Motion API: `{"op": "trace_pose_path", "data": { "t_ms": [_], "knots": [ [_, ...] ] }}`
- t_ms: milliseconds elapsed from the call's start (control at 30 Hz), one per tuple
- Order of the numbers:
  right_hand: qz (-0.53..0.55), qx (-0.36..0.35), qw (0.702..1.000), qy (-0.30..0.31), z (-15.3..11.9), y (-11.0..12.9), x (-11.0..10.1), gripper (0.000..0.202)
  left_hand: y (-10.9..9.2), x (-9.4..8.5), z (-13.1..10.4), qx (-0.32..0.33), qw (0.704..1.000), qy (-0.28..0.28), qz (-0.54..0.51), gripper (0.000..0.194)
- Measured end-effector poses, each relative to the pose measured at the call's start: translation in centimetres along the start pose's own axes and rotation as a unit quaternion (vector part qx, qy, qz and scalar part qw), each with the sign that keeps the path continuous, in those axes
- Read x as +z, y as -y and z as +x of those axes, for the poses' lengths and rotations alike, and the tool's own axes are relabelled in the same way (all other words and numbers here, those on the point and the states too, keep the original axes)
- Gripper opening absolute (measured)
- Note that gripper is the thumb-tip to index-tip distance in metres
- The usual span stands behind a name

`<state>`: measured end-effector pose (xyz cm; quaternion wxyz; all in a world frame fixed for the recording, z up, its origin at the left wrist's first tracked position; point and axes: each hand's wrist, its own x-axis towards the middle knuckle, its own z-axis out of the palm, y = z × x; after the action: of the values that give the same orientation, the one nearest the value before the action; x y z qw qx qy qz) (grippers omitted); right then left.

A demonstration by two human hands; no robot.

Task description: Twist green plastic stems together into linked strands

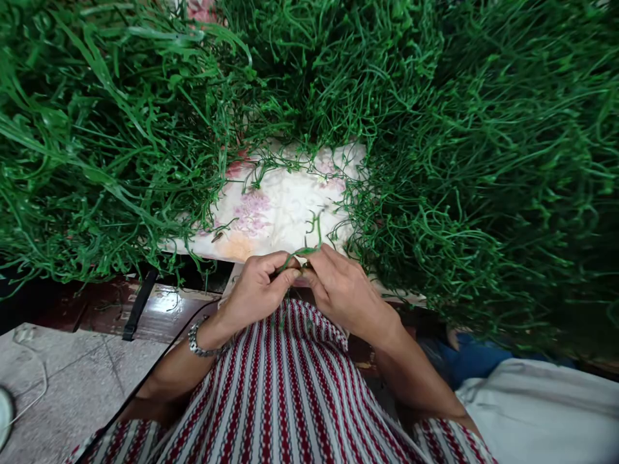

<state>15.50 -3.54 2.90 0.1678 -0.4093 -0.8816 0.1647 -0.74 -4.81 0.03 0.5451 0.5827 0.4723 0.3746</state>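
Left hand [261, 283] and right hand [345, 290] meet in the head view, thumbs and forefingers pinching a thin green stem [305, 251] between them. Both hands are bare, with fingers curled inward and fingertips nearly touching. The stem is in their grip, above the near edge of the sheet [290, 212] and just in front of the body; it runs slightly bent across the gap, one slender end rising past the right fingers. What lies deeper inside the grip is hidden.

The sheet is smooth and whitish, printed with soft purple, pink and orange flowers, and strewn with a few loose curly strands. Greens [507, 161] surround it on the left, far and right sides in thick, tangled heaps: wiry, round and curling to the right, with some broader, flatter, glossy blades to the left.

A metal bracelet [196, 338] of chunky links circles the left wrist. The shirt [290, 386] has red, white and dark woven-looking stripes. At left, a black strap [140, 306] crosses a shiny reddish-brown bench [178, 309], above a speckled grey floor [87, 374] with a thin white cord [43, 370]. Pale, creased cloth [541, 406] lies at lower right.
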Motion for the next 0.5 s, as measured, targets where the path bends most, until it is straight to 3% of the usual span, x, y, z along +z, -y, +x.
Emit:
{"op": "trace_pose_path", "data": {
  "t_ms": [133, 233, 333, 400, 467, 500],
  "knots": [
    [-0.049, -0.005, 0.995, 0.083, 0.0, -0.1, -0.5, 0.014, 0.5, -0.4, -0.3, -0.018, 0.999, 0.029, 0.007, 0.017],
    [-0.018, -0.042, 0.989, 0.14, 0.2, -0.7, -0.6, 0.016, 0.8, -1.2, -0.5, -0.026, 0.995, 0.094, -0.027, 0.021],
    [0.155, -0.104, 0.963, 0.192, 0.4, -1.6, -0.6, 0.03, 0.9, -1.9, -0.5, -0.042, 0.981, 0.161, -0.101, 0.025],
    [0.309, -0.131, 0.912, 0.237, 0.5, -2.1, -0.5, 0.04, 1.0, -2.2, -0.5, -0.057, 0.969, 0.179, -0.162, 0.029],
    [0.421, -0.114, 0.865, 0.248, 0.4, -2.3, -0.3, 0.04, 1.2, -2.3, -0.6, -0.077, 0.959, 0.172, -0.212, 0.03],
    [0.454, -0.082, 0.858, 0.227, 0.4, -2.3, -0.1, 0.038, 1.2, -2.3, -0.6, -0.085, 0.958, 0.156, -0.225, 0.029]
  ]
}}
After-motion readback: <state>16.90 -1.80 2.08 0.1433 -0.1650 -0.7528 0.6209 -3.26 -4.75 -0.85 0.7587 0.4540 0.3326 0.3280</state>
